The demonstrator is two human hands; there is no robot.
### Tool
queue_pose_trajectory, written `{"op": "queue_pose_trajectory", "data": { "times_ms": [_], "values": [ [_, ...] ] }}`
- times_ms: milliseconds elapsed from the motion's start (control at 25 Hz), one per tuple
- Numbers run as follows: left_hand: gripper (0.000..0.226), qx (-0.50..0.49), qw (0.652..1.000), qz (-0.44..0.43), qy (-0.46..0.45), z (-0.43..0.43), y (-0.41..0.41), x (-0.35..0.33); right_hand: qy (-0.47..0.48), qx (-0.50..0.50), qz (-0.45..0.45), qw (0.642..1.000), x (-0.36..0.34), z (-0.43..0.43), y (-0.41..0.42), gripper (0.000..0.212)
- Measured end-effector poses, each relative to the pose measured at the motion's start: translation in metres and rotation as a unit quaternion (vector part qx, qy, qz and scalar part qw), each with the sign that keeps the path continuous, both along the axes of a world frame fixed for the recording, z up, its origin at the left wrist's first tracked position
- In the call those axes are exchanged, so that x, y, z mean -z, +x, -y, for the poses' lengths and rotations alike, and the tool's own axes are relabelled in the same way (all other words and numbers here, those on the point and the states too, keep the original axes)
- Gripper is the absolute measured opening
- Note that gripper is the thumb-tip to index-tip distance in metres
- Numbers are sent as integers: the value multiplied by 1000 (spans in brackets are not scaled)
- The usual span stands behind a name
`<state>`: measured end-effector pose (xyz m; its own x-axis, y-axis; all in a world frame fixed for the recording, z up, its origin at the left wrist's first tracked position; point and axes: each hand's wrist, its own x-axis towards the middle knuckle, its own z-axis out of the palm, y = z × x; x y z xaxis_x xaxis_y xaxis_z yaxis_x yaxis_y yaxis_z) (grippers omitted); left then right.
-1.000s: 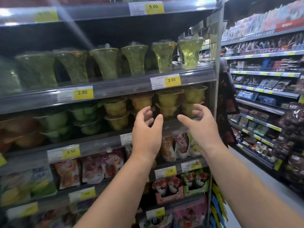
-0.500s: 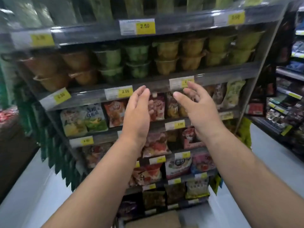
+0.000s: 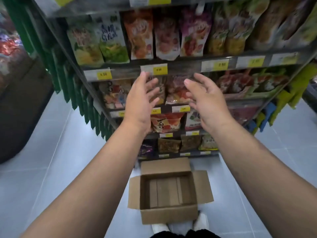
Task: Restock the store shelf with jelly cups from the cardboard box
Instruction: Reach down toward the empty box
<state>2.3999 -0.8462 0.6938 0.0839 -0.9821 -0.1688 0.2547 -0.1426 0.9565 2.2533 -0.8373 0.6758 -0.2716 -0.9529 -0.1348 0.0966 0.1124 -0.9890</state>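
1. The cardboard box (image 3: 169,215) sits on the floor (image 3: 60,169) with its mouth facing straight up. Its long axis runs side to side, parallel to the front of the store shelf (image 3: 185,66)
2. Its far flap stands up toward the shelf and its left and right flaps splay outward. Inside, only the brown bottom panels show
3. The box's far edge lies just in front of the shelf's lowest tier. Its near wall is just ahead of a pair of white shoes (image 3: 203,220)
4. Pale floor tile shows to the left and right of the box, wider on the left
5. Well above the box, the left hand (image 3: 139,103) is open with fingers spread, holding nothing
6. The right hand (image 3: 207,102) is likewise open and holds nothing. The palms face each other across a gap about as wide as the box's mouth
7. Beyond the hands, above the box, snack pouches (image 3: 164,36) stand upright behind yellow price tags (image 3: 158,69)
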Motion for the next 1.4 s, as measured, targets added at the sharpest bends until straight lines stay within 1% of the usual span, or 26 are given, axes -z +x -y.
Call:
{"op": "queue_pose_trajectory", "data": {
  "times_ms": [160, 320, 440, 560, 600, 680, 760, 880, 960, 1120, 1200, 1240, 1280, 1320, 1400],
  "values": [
    [35, -23, 997, -1, 79, -9, 8, 58, 68, -30, 0, 997, 58, -5, 8, 52],
    [45, -33, 988, 4, 148, -21, 12, 122, 122, -41, -9, 992, 119, -11, 7, 52],
    [52, -48, 977, -1, 208, -25, 21, 178, 171, -54, -18, 984, 171, -16, 6, 54],
    [56, -51, 964, 7, 260, -25, 26, 236, 228, -57, 2, 972, 229, -13, 0, 56],
    [56, -48, 963, 11, 266, -26, 28, 247, 230, -58, -1, 971, 240, -12, -3, 56],
    [57, -41, 958, 25, 281, -27, 30, 288, 256, -64, -12, 964, 284, -13, -8, 57],
    [56, -47, 947, 48, 315, -32, 37, 343, 286, -76, -26, 955, 338, -17, -9, 58],
    [50, -55, 927, 86, 361, -39, 46, 419, 328, -58, -50, 941, 412, -19, -15, 57],
    [52, -42, 917, 100, 384, -45, 52, 465, 355, -55, -50, 932, 457, -21, -21, 53],
    [55, -21, 892, 119, 436, -59, 62, 554, 395, -65, -60, 914, 551, -34, -24, 53],
    [50, -22, 885, 113, 450, -62, 68, 591, 408, -66, -83, 907, 592, -36, -24, 54],
    [42, -29, 882, 111, 457, -62, 72, 609, 413, -67, -96, 903, 611, -36, -25, 55],
    [34, -36, 879, 126, 459, -63, 75, 627, 422, -68, -115, 897, 634, -36, -27, 56],
    [34, -36, 874, 165, 456, -65, 82, 648, 418, -68, -134, 896, 657, -37, -31, 56],
    [54, -28, 863, 250, 438, -71, 95, 687, 405, -77, -183, 893, 701, -41, -44, 49]
  ]
}}
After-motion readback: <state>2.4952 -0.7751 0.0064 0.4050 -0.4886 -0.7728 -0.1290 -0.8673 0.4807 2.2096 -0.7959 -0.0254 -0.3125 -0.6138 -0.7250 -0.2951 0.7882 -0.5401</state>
